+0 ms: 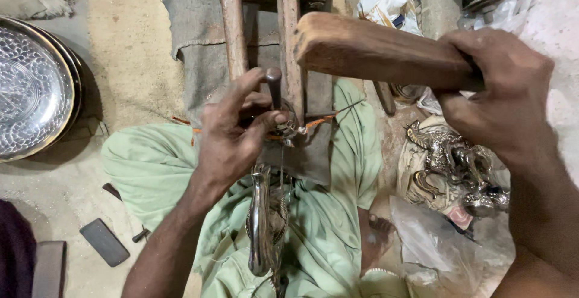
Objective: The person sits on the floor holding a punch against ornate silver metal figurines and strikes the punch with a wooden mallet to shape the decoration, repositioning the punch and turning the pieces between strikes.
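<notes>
My left hand [232,135] pinches a short dark metal punch [274,87] upright against a shiny metal piece [264,219] that lies along my lap over the pale green cloth. My right hand [503,90] grips a thick wooden block [374,51] like a mallet, raised above and to the right of the punch. The punch tip rests near thin wire and orange thread [307,123] on the work. Two upright wooden bars [232,27] stand just behind the punch.
A large hammered silver tray [30,87] leans at the left. Ornate silver castings [452,165] lie on plastic at the right. A dark flat stone [104,242] sits on the sandy floor at lower left. Bags and stones crowd the top right.
</notes>
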